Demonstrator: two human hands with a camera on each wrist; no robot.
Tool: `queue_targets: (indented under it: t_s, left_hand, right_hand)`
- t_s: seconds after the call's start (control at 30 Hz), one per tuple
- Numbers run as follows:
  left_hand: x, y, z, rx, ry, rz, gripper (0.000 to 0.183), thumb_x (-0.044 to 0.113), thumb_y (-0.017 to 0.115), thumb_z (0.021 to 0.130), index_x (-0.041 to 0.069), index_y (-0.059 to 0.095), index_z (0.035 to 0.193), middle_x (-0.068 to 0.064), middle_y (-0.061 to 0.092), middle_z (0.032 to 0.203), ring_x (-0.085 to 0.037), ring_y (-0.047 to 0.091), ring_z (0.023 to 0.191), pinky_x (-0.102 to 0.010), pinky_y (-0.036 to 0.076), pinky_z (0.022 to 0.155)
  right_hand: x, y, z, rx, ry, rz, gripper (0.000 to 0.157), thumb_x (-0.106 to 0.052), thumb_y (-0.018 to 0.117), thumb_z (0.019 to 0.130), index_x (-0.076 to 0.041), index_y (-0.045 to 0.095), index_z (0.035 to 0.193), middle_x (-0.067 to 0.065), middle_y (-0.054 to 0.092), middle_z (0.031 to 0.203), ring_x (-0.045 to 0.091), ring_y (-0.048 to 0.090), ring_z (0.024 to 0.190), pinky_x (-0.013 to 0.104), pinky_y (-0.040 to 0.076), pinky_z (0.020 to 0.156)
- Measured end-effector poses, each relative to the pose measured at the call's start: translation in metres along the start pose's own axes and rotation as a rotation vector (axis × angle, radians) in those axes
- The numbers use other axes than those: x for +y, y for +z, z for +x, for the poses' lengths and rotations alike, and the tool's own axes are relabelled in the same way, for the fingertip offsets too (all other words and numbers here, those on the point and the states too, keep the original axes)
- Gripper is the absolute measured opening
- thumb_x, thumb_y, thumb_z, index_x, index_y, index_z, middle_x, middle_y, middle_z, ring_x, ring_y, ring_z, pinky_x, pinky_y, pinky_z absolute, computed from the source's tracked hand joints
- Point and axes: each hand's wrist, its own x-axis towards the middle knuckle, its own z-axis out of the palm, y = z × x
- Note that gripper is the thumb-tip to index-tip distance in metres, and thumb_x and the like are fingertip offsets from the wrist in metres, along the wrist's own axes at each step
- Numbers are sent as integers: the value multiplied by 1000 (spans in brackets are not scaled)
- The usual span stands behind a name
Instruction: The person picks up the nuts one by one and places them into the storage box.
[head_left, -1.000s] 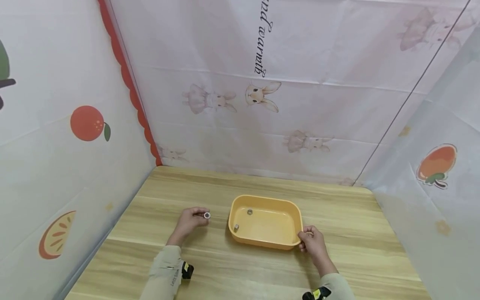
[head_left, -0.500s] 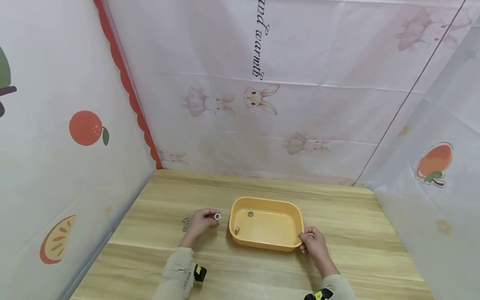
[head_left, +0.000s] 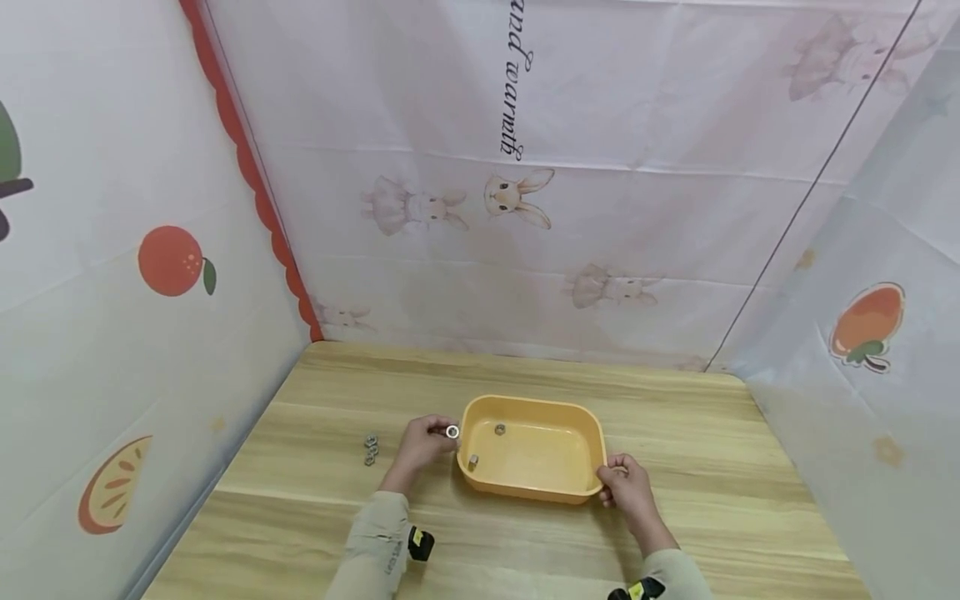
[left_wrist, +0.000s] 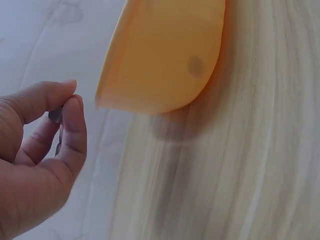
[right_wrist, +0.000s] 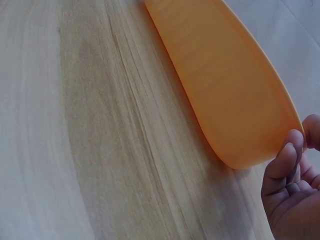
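Observation:
A metal nut (head_left: 452, 432) is pinched between the thumb and fingers of my left hand (head_left: 422, 443), just beside the left wall of a yellow-orange rectangular tub (head_left: 532, 493). In the left wrist view, the nut (left_wrist: 56, 115) is mostly covered by the fingers. My right hand (head_left: 628, 490) grips the tub's near right corner; in the right wrist view its fingers and thumb pinch the rim of the tub (right_wrist: 225, 90). Inside the tub lie one nut (head_left: 500, 429) toward the back left and another nut (head_left: 473, 460) standing on edge at the near left.
Several more nuts (head_left: 371, 450) lie clustered on the wooden table (head_left: 300, 500), left of my left hand. Printed fabric walls (head_left: 450, 317) enclose the table at the back and both sides.
My left hand has moved right with the nut, from the open table up to the tub's left side. The clustered nuts behind it have come into view. My right hand stays on the tub.

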Motion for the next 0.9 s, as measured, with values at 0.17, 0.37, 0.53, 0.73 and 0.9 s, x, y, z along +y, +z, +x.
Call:
queue_targets:
  t_s: [0.17,0.37,0.53,0.73,0.9]
  left_hand:
    - [2,6,0,-17,-8,-9,30,-8,73,69,-8,65,97,-7,62,81,-16,57,74,-26,51,66]
    - [5,10,1,-81,7,-14,34,-7,75,69,-10,64,101,-9,63,82,-16,58,74,-28,52,66]
    - [11,13,3,-135,-1,15,31,-6,76,69,-5,66,99,-8,63,83,-16,58,75,-29,53,68]
    - [22,18,9,-187,-64,88,32,-7,74,70,-6,66,101,-7,63,83,-16,59,74,-30,53,69]
    - [36,24,14,-214,-149,162,30,-12,70,69,-6,66,98,-9,62,81,-18,59,69,-35,54,67]
  right_hand:
    - [1,0,0,5,6,8,17,3,54,82,2,43,95,6,52,59,13,49,47,23,43,42]
    - [1,0,0,-1,-6,14,17,3,55,83,2,43,95,6,51,58,12,49,47,23,43,42]
    - [2,0,0,2,3,15,16,3,55,83,1,43,94,6,52,59,12,49,47,23,43,42]
    - [1,0,-1,2,6,4,17,2,55,83,2,43,95,5,52,59,13,49,48,23,43,42]
    - [0,0,1,1,13,4,17,1,55,83,3,44,96,6,52,60,13,49,49,23,43,43]
